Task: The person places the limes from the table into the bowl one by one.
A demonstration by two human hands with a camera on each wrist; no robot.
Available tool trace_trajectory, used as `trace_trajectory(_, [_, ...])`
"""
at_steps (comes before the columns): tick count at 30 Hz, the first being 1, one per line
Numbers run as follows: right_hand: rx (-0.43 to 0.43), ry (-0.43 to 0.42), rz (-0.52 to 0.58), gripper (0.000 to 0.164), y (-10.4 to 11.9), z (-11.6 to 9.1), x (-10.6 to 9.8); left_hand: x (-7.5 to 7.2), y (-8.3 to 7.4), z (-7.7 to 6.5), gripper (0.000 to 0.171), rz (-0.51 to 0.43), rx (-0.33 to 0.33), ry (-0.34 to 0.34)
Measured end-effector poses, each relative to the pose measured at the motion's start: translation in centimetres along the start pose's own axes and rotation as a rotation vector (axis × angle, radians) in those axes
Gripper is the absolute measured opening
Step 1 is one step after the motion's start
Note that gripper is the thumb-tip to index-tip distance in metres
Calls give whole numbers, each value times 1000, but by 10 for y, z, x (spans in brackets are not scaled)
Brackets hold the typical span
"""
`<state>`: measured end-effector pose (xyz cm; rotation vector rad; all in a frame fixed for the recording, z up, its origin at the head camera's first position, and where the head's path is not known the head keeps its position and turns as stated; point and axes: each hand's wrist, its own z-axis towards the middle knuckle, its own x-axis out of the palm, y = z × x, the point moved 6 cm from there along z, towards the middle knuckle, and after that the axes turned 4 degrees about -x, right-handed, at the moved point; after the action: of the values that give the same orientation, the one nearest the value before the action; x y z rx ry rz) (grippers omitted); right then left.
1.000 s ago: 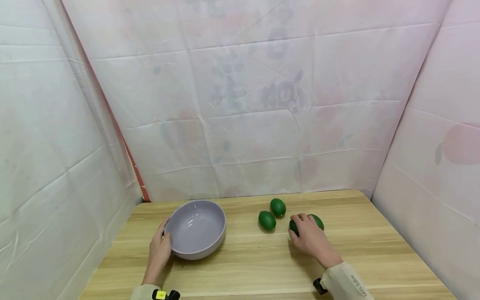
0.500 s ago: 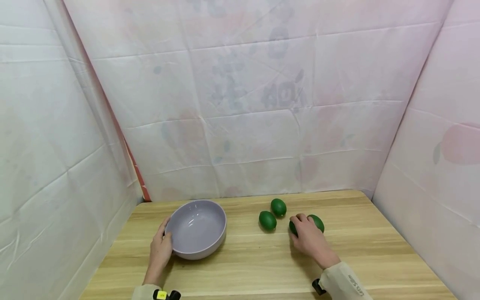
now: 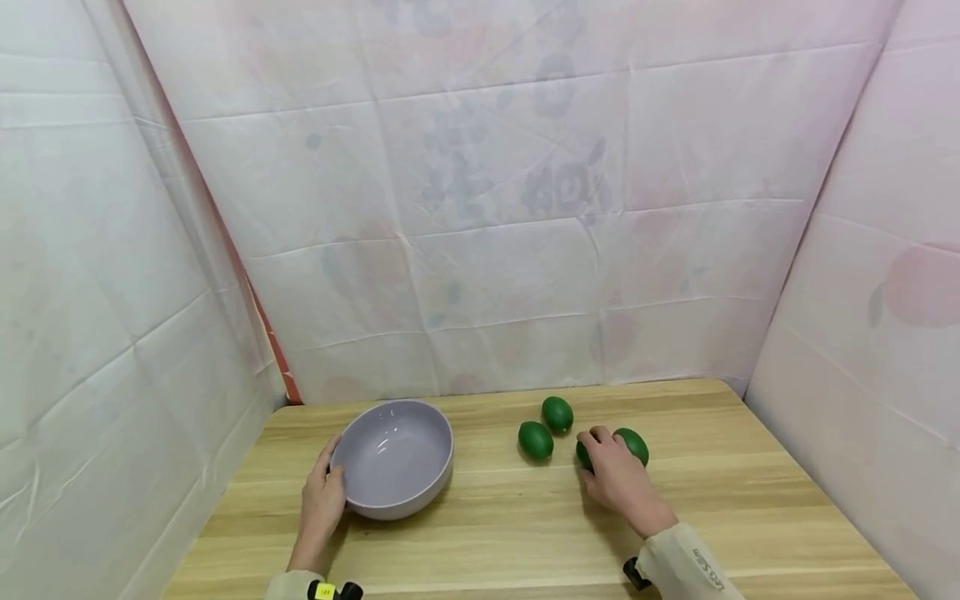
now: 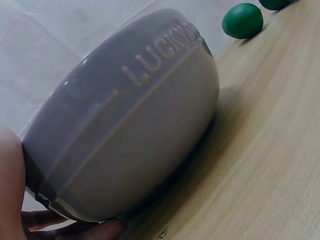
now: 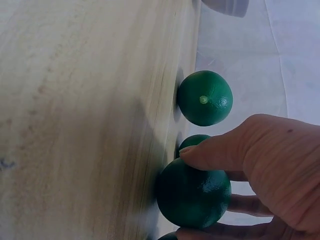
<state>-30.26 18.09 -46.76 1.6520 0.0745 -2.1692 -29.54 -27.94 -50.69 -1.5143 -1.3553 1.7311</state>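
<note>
My left hand (image 3: 323,502) holds the left side of a glossy grey-purple bowl (image 3: 393,458), thumb near the rim. In the left wrist view the fingers reach under the bowl (image 4: 140,120), whose wall carries raised lettering. On the right, my right hand (image 3: 618,475) grips a dark green lime (image 3: 584,455), mostly covered by the fingers in the head view. The right wrist view shows thumb and fingers around this lime (image 5: 194,192), low over the wood. Another lime (image 3: 633,446) lies just beyond that hand, partly hidden by it.
Two more limes, a nearer one (image 3: 536,440) and a farther one (image 3: 557,414), lie close together between bowl and right hand. All stand on a light wooden table (image 3: 480,542). Pale printed cloth (image 3: 510,275) hangs behind the table and along both sides.
</note>
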Motion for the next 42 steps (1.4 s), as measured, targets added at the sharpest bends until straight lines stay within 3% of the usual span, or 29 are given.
trace_trajectory(7, [1,9,-5,53,0,1,3,0,0,0,56,1,3,0])
trace_trajectory(27, [-18,-70,-2,48,3,4,4,1,-1,0,56,-5,19,0])
trace_trajectory(42, [-102,-189,22,48,31,14,-8,1,-1,0,57,-15,13,1])
